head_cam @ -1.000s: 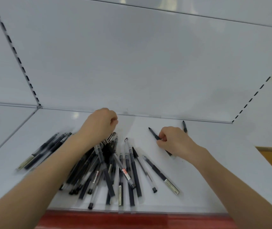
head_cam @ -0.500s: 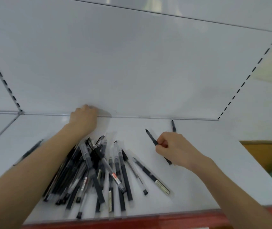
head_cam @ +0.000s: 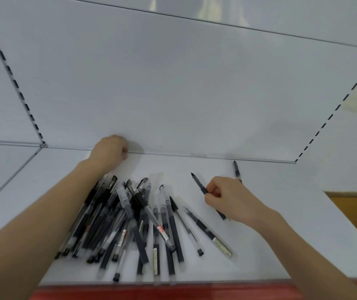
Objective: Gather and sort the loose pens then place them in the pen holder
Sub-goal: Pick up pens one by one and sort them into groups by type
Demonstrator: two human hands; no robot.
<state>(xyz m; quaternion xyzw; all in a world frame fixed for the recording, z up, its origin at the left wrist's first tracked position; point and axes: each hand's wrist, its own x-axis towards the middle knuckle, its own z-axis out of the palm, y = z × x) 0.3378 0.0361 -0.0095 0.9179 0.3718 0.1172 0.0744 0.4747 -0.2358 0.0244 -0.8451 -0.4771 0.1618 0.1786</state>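
Shelf (head_cam: 173, 167) carries my pen pile (head_cam: 134, 219), front left. My left grip (head_cam: 110, 151) has left it for the back wall, curled, contents unclear; right grip (head_cam: 231, 198) still pinches one black pen (head_cam: 199, 183). Pen holder unseen; gathering continues.

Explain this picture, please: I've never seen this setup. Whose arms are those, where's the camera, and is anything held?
No machine here: a person works with bare hands, and the single camera sits on their head, looking forward and down, so both arms enter from the bottom. The surface is a white shelf with a red front edge. A pile of loose pens lies near the front; a lone pen lies by the back wall. The right hand pinches a black pen. The left hand is curled at the back edge; whether it holds anything is hidden. No pen holder shows.
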